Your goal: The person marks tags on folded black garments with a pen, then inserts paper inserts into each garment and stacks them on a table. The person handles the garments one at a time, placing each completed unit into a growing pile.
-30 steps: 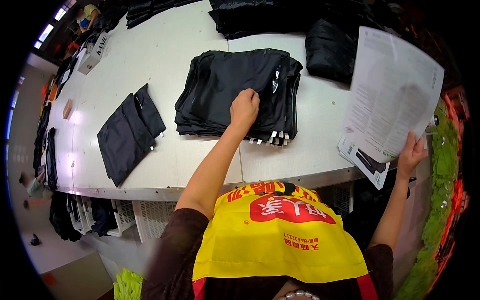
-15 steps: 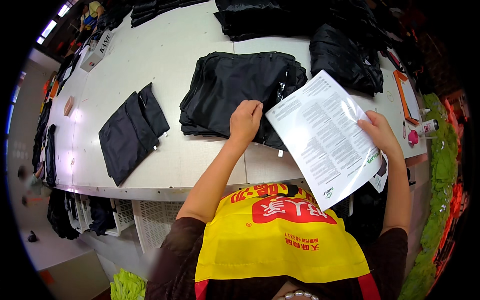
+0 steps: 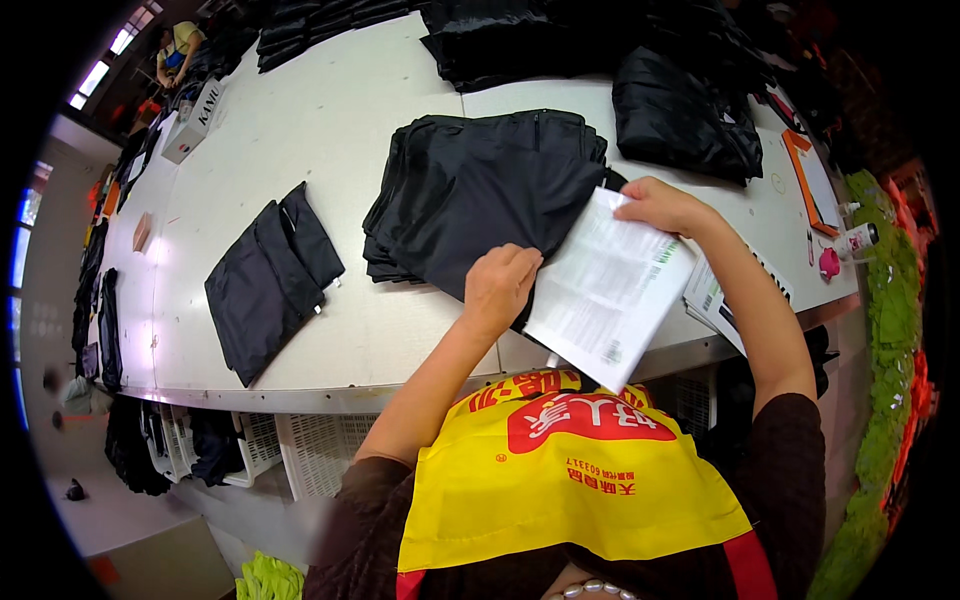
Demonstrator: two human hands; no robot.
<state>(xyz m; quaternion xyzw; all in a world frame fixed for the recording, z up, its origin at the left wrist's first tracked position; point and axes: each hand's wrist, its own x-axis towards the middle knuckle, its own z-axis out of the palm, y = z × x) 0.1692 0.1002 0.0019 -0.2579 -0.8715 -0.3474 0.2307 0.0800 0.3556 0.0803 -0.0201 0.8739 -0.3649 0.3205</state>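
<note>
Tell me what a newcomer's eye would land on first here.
Probably the bright yellow apron, at the lower middle. Next comes the white printed sheet in the right hand, near the central stack of black garments that the left hand touches. The green heap along the right edge stands out too.

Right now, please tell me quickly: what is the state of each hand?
Left hand: closed, seemingly gripping a black garment near its edge.
Right hand: closed, holding a white printed sheet.
</note>
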